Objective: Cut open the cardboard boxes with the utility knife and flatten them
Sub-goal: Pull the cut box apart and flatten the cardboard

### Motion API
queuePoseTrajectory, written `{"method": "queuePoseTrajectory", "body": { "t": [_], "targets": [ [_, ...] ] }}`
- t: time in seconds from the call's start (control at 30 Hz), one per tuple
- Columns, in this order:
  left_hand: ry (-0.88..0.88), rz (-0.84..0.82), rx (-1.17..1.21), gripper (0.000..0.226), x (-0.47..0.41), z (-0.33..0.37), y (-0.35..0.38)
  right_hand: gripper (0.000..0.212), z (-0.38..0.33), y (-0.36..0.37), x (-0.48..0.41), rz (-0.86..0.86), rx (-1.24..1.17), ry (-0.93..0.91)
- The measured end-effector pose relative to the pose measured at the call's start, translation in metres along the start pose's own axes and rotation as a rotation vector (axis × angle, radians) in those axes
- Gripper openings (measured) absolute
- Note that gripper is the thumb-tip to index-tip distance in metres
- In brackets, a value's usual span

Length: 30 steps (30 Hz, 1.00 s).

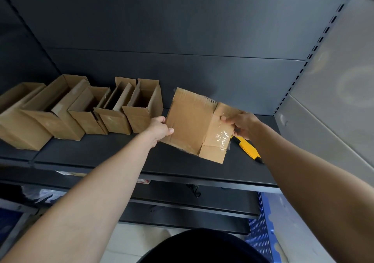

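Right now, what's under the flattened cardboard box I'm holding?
A yellow utility knife pokes out beneath its right edge, apparently on the dark shelf. Its front end is hidden by the cardboard and your right hand.

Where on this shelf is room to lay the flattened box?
The shelf is bare along its front edge, before the row of open boxes, and under the flattened box. It is crowded at the back left, with that row, and at the right, where the utility knife lies.
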<state>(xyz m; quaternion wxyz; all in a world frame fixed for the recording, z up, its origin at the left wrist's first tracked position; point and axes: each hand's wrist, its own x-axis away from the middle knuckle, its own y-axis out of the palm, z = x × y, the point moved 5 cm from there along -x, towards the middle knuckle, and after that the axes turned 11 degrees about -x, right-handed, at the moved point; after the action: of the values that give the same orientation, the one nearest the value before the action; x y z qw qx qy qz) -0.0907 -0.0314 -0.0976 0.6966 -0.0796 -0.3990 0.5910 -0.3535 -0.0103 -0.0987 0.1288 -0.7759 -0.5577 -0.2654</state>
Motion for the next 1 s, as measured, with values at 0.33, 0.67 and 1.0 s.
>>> {"method": "queuePoseTrajectory", "body": {
  "t": [0.33, 0.67, 1.0],
  "targets": [
    [0.027, 0.073, 0.102, 0.070, -0.001, 0.014, 0.002, 0.025, 0.002, 0.014, 0.002, -0.059, 0.285, -0.032],
    [0.081, 0.142, 0.107, 0.064, -0.004, 0.024, 0.004, 0.041, 0.001, 0.015, 0.004, -0.112, 0.074, 0.076],
    [0.458, 0.136, -0.020, 0.029, 0.010, 0.054, 0.004, 0.065, -0.015, 0.036, 0.008, -0.134, -0.230, 0.159]
  ]
}}
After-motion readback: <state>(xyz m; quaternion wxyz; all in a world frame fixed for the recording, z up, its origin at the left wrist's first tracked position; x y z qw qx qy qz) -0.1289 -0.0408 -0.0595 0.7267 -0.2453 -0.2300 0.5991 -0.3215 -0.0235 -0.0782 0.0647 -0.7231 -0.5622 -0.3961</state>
